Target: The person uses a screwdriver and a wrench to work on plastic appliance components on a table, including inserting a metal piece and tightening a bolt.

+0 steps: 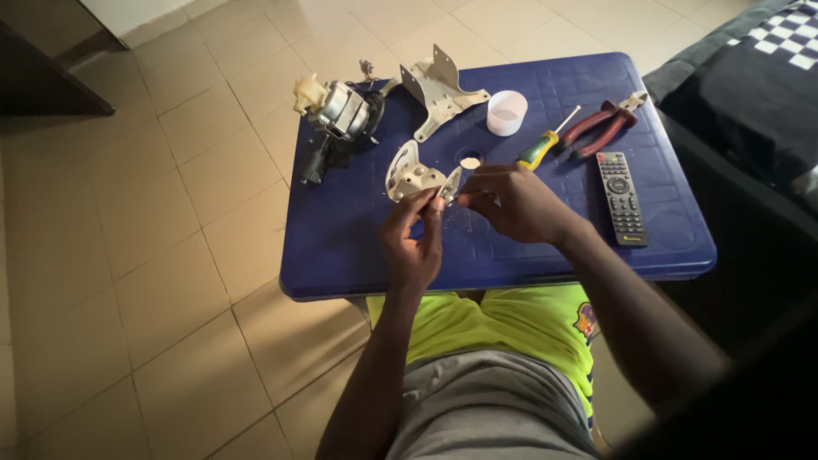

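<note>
Hands meet mid-table: your left hand [415,241] pinches a small cream plastic bracket [414,176], lifted off the blue table [358,247] for access; right hand [511,200] fingers closed narrow at its edge, contents unclear. Screwdriver [545,143] and pliers [603,124] lie w/in reach.

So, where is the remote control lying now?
In the head view, the black remote control lies near the right edge of the blue table, below the red-handled pliers.

Beige tiled floor [128,255], blue plastic table [511,247]
</note>
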